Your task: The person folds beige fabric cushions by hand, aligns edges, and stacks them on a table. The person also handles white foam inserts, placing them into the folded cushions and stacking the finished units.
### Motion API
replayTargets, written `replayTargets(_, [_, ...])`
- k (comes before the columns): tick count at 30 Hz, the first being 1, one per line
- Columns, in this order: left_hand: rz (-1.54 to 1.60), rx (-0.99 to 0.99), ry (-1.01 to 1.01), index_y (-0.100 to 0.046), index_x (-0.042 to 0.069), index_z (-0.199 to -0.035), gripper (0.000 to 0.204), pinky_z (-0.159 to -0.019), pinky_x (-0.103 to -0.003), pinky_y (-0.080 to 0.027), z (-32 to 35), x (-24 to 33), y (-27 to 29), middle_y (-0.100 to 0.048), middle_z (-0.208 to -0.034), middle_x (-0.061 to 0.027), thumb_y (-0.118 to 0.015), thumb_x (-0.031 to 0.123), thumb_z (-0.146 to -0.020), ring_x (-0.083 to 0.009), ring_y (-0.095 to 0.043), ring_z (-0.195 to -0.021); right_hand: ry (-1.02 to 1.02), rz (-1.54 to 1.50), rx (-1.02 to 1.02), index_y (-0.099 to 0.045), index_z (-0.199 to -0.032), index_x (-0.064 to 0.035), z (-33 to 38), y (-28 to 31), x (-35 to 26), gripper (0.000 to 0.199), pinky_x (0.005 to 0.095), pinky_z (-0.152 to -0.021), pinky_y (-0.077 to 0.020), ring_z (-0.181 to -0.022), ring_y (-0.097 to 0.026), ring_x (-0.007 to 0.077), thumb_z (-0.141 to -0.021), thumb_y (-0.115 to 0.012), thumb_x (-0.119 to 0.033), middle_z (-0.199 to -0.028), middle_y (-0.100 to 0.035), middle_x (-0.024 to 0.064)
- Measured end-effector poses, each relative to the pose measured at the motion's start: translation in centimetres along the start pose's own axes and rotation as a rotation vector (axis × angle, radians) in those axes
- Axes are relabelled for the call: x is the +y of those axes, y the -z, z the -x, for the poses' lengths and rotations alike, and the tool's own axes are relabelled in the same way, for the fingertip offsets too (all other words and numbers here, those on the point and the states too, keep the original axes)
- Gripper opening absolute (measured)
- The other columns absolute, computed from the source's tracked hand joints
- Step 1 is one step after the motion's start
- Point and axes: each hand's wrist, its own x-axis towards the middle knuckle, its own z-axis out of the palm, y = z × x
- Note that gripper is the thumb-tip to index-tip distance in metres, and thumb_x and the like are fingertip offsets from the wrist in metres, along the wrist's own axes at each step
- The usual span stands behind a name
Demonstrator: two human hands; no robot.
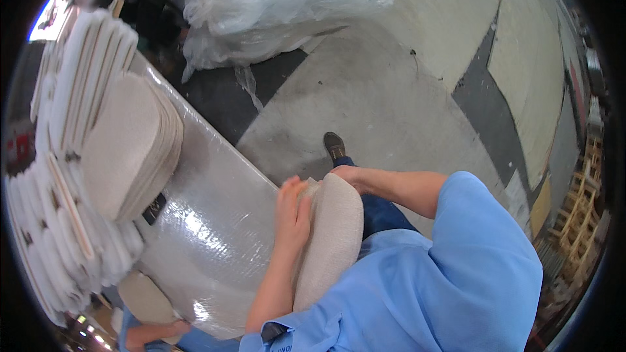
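Note:
A beige fabric-covered cushion (339, 218) stands on its edge between my body and the table's edge. My right hand (347, 175) is closed around its far end, the fingertips partly hidden behind it. My left hand (291, 212) lies along the cushion's table side, its fingers stretched out and a little blurred, near a loose fabric edge at the far end. To the left, a stack of beige rounded fabric pieces (124, 146) rests on the film-covered table (208, 221).
White padded pieces (98, 85) stand in rows along the table's left side. At lower left, another person's hand (175, 329) is at a beige cushion (145, 296). A plastic-wrapped pile (287, 0) stands ahead. Cardboard sheets (443, 26) cover the floor; wooden racks (580, 202) line the right.

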Motion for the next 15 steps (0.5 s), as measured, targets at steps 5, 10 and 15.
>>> replayTargets(5, [0.329,-0.373,0.205,-0.029,0.003,-0.167,0.064,-0.131,-0.041,-0.016,8.4,-0.5,0.3,-0.026,-0.174,-0.0203,-0.030,0.041,-0.116,-0.0332,-0.024,-0.162,0.138,-0.201,0.094,-0.073,-0.093,0.0008,-0.2,-0.9,3.0,0.011,0.0449,-0.066,-0.0599,-0.075,-0.072,0.0264,-0.087,-0.077,-0.008,-0.092,-0.073,0.0132])
replayTargets(10, [0.351,-0.321,0.394,-0.036,0.004,-0.166,0.065,-0.129,-0.038,-0.024,10.2,-4.2,-0.9,-0.038,-0.170,-0.0183,-0.032,0.046,-0.116,-0.0294,-0.034,-0.157,0.153,-0.212,0.089,-0.073,-0.091,0.0009,-0.8,-2.3,3.6,0.013,0.0470,-0.067,-0.0604,-0.076,-0.073,0.0294,-0.086,-0.079,-0.009,-0.091,-0.074,0.0135])
replayTargets(15, [0.257,-0.205,0.319,-0.045,0.003,-0.161,0.058,-0.126,-0.037,-0.031,10.3,-2.6,-0.1,-0.048,-0.164,-0.0171,-0.041,0.039,-0.115,-0.0281,-0.044,-0.152,0.180,-0.065,-0.029,-0.073,-0.106,0.0014,0.3,-2.5,2.1,0.022,0.0483,-0.075,-0.0612,-0.085,-0.074,0.0277,-0.092,-0.078,-0.015,-0.101,-0.075,0.0142])
